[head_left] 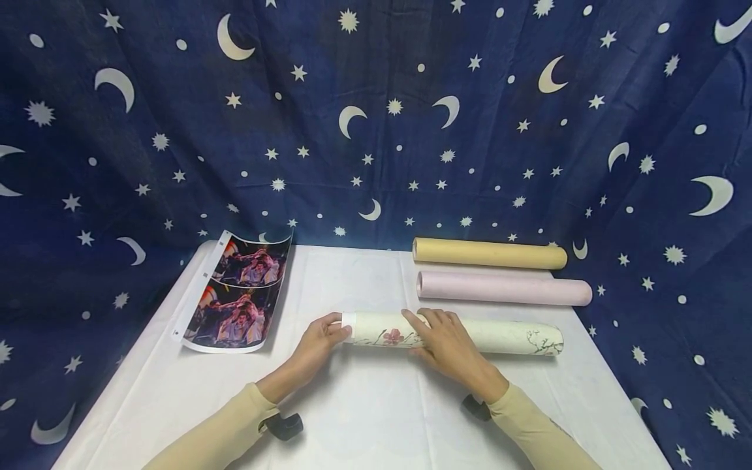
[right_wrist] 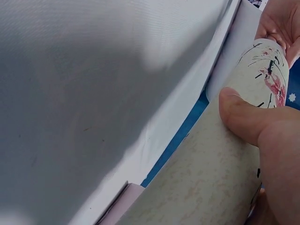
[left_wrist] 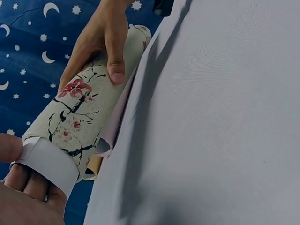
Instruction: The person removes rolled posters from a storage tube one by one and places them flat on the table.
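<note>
A cream wallpaper roll (head_left: 499,335) with red blossoms and dark branches lies crosswise in front of me. At its left end shows a white paper strip (left_wrist: 55,158), curved along the roll's mouth. My left hand (head_left: 317,344) pinches this strip, thumb outside and several fingers tucked inside the end. Over the middle of the roll, my right hand (head_left: 448,343) grips it from above, the thumb on the near side. In the right wrist view the right thumb (right_wrist: 243,115) presses on the cream surface, while the other fingers are mostly hidden.
Behind the patterned roll, a pink roll (head_left: 505,288) and a yellow roll (head_left: 490,253) lie side by side on the white table (head_left: 364,418). A glossy photo sheet (head_left: 241,297) with curling edges lies at the left. A dark blue star-and-moon curtain (head_left: 376,85) hangs behind.
</note>
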A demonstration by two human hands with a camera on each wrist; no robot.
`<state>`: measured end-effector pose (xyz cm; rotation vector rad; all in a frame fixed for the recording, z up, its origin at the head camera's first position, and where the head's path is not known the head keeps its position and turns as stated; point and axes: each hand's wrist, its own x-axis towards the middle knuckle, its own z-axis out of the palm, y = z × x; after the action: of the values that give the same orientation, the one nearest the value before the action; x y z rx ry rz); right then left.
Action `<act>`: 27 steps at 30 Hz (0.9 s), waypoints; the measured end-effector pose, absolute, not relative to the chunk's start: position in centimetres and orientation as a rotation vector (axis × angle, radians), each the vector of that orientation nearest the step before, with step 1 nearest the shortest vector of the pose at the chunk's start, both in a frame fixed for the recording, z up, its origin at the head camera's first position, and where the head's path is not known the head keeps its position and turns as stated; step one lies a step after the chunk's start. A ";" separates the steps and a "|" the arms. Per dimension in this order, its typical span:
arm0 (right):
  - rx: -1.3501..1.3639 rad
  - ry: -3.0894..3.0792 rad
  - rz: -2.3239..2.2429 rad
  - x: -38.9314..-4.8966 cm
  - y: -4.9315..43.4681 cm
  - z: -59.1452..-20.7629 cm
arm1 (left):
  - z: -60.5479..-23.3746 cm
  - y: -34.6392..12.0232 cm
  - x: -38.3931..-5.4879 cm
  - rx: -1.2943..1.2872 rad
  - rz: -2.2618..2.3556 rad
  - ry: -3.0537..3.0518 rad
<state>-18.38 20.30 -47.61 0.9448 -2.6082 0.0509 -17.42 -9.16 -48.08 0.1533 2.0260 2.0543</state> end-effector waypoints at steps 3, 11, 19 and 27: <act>0.943 -2.602 0.057 -18.3 20.4 -47.5 | -48.1 -9.3 -17.4 0.155 2.053 2.037; 0.946 -2.622 0.055 -18.3 20.5 -47.4 | -48.2 -9.2 -17.4 0.152 2.056 2.058; 0.948 -2.594 0.065 -18.4 20.8 -47.4 | -47.8 -9.7 -17.1 0.114 2.063 2.136; 0.928 -2.619 0.081 -18.4 21.3 -47.5 | -47.3 -10.5 -17.0 0.095 2.067 2.157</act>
<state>-18.41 21.30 -47.47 0.9284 -2.6191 0.0813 -16.97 -10.49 -47.29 0.0953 2.1568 2.0670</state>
